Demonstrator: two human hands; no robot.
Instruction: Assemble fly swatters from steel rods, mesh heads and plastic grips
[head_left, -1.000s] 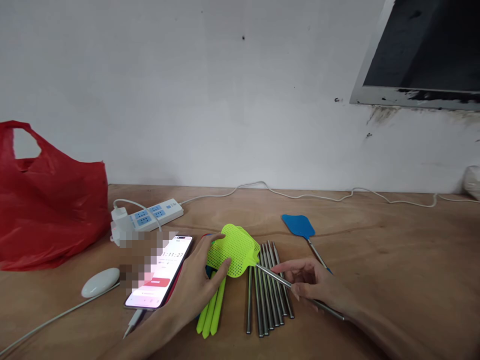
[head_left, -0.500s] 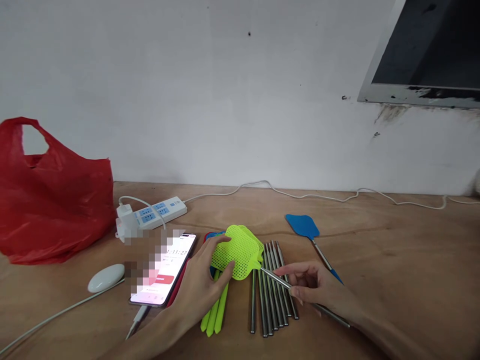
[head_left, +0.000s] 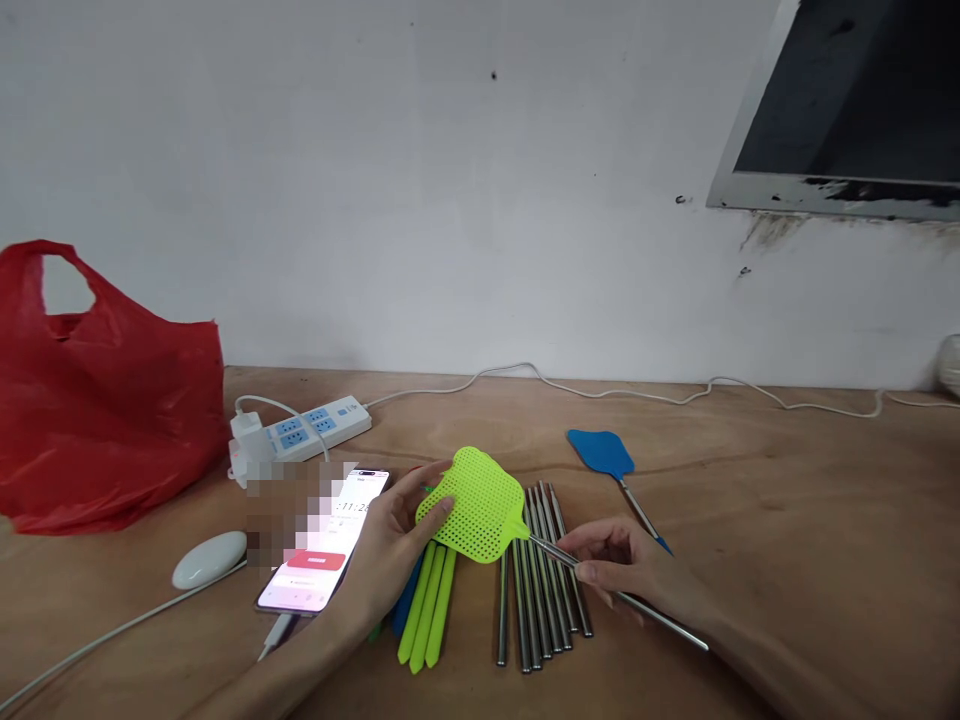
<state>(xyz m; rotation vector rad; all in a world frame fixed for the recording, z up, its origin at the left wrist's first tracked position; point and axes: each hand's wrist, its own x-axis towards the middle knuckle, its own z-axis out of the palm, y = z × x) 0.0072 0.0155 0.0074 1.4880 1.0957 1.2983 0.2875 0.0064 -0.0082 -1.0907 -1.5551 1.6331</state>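
Observation:
A lime-green fly swatter head [head_left: 480, 505], full of small holes, is held by its left edge between the thumb and fingers of my left hand [head_left: 401, 535]. My right hand [head_left: 626, 570] pinches the thin metal rod [head_left: 664, 618] that joins the head's neck and slopes down to the right. Under the head lie several lime-green pointed handles [head_left: 426, 610], with a bit of blue plastic [head_left: 406, 600] beside them. Several loose metal rods [head_left: 544, 590] lie side by side below my right hand. Farther back rests a blue fly swatter [head_left: 602, 453] with a metal shaft.
At left stand a red plastic bag [head_left: 112, 400] and a white power strip [head_left: 322, 425]. A lit phone [head_left: 322, 550] on a cable lies near my left forearm, beside a white oval object [head_left: 210, 560]. A white cord [head_left: 600, 393] runs along the wall.
My left hand and the green head have shifted slightly left, and the head now covers the other green head that showed behind it. My right hand still grips the rod.

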